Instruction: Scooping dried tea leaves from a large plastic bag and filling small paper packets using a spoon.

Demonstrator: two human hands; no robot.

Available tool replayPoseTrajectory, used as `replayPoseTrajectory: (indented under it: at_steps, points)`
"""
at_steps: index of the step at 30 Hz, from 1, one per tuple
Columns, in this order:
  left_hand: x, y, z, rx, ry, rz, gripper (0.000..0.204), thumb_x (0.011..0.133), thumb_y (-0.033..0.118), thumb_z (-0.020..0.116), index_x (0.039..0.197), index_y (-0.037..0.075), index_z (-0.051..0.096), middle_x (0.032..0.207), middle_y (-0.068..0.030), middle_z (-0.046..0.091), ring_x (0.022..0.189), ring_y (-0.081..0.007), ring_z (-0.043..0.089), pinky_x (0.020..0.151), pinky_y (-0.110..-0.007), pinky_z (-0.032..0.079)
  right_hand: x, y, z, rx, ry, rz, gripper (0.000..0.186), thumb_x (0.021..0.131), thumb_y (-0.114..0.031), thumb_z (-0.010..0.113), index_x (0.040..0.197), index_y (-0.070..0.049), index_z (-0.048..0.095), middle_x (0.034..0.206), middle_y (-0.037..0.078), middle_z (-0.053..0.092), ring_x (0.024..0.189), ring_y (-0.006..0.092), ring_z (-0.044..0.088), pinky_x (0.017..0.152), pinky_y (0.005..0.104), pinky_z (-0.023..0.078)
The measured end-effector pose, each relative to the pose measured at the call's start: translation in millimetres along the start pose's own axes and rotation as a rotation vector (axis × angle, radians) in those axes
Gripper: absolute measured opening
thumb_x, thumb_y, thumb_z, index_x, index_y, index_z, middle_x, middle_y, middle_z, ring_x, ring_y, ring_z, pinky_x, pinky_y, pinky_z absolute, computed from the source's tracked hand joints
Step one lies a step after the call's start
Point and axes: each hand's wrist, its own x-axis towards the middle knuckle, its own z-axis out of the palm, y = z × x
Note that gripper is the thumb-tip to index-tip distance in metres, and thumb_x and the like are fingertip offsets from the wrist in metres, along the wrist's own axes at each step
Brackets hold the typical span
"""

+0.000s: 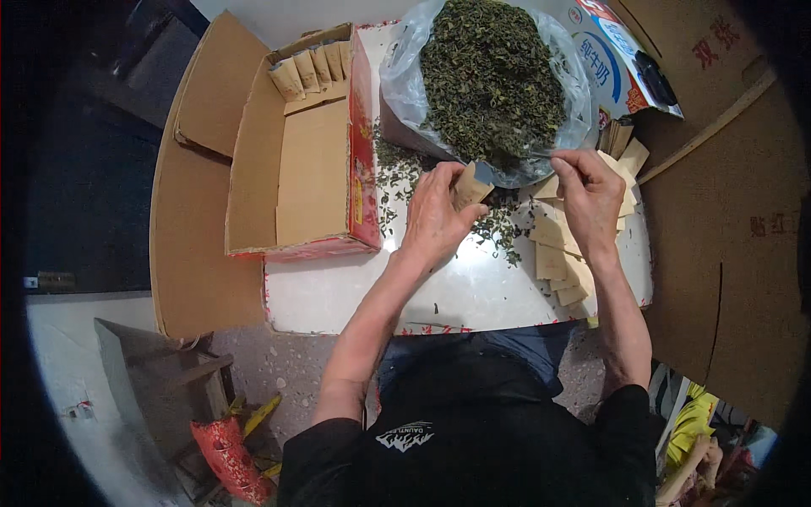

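Observation:
My left hand (435, 211) is closed around a small brown paper pouch (473, 186), held upright with its grey-lined mouth open. To its right, my right hand (589, 190) pinches a thin, pale, shiny piece at the near edge of the leaf heap; I cannot make out what it is. Dried tea leaves (494, 72) are heaped in a large clear plastic bag (404, 80) just beyond both hands. Flat paper pouches (553, 253) lie in an overlapping pile beneath and beside my right hand.
On the left stands an open cardboard box (312, 169) with several filled pouches (317, 68) lined up at its far end. Loose leaves (498, 228) are scattered over the white tabletop (338, 296). A printed carton (612, 63) stands at the back right, beside large cardboard sheets (718, 194).

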Motion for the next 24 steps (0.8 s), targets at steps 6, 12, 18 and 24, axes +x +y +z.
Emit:
replayPoseTrajectory:
  at_steps: [6,12,18,24]
  points:
    - [-0.4,-2.4,2.2,0.011,0.003,0.007,0.062,0.080,0.014,0.092,0.132,0.002,0.060,0.121,-0.0179,0.070,0.113,-0.0337,0.069,0.094,-0.043,0.057,-11.8,-16.3,-5.4,-0.004,-0.053,-0.020,0.008,0.091,0.001,0.077,0.098,0.000,0.080,0.078,0.008,0.069,0.065,0.0136,0.061,0.060,0.0301,0.047]
    - [-0.1,-1.0,4.8,-0.017,0.011,0.021,0.065,0.077,0.015,0.092,0.130,0.002,0.057,0.120,-0.0207,0.068,0.115,-0.0415,0.062,0.101,-0.051,0.050,-16.6,-17.1,-5.9,-0.118,-0.106,-0.183,0.007,0.091,0.005,0.076,0.097,0.001,0.077,0.083,0.009,0.071,0.068,0.0153,0.065,0.061,0.0302,0.049]
    - [0.2,1.2,5.0,0.021,-0.003,0.003,0.064,0.077,0.014,0.092,0.130,0.002,0.058,0.119,-0.0204,0.068,0.115,-0.0410,0.062,0.101,-0.051,0.050,-18.7,-18.6,-4.5,-0.210,-0.145,-0.313,0.010,0.092,0.006,0.074,0.098,0.000,0.075,0.089,0.013,0.072,0.072,0.0270,0.070,0.065,0.0373,0.054]
    - [-0.1,-0.3,8.7,0.035,0.011,0.036,0.064,0.077,0.014,0.092,0.130,0.002,0.059,0.120,-0.0195,0.069,0.114,-0.0405,0.062,0.101,-0.051,0.050,-15.6,-26.6,1.9,-0.353,-0.197,-0.563,0.026,0.073,0.008,0.069,0.096,-0.002,0.069,0.087,0.012,0.060,0.084,0.0334,0.065,0.070,0.0439,0.055]
